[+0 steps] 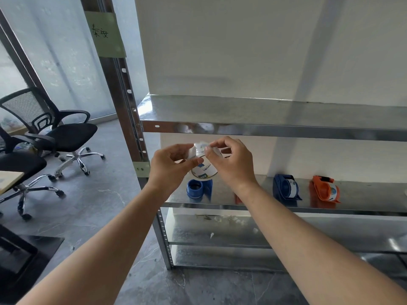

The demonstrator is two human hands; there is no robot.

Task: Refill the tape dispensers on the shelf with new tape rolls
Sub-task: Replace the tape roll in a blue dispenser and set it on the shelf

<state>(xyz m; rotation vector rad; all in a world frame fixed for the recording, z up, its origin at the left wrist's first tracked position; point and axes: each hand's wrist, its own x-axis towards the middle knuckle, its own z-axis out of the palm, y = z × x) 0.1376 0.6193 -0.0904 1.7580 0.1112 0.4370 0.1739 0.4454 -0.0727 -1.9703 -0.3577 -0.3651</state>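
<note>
I hold a clear tape roll point(203, 170) with a white printed label in front of the metal shelf point(220, 204). My left hand point(169, 168) grips its left side. My right hand point(231, 164) pinches something thin and clear at the top of the roll. Below my hands a blue dispenser point(199, 189) with no roll in it stands on the shelf. Farther right stand a dark blue dispenser point(286, 187) and an orange dispenser point(324, 189), each with a roll in it. An orange thing point(237, 199) shows partly behind my right wrist.
An upper metal shelf point(264, 128) runs just above my hands. The rack's upright post point(132, 119) stands to the left. Two black office chairs point(55, 133) and a desk corner point(8, 179) are on the left. Scraps lie on the lowest shelf point(220, 219).
</note>
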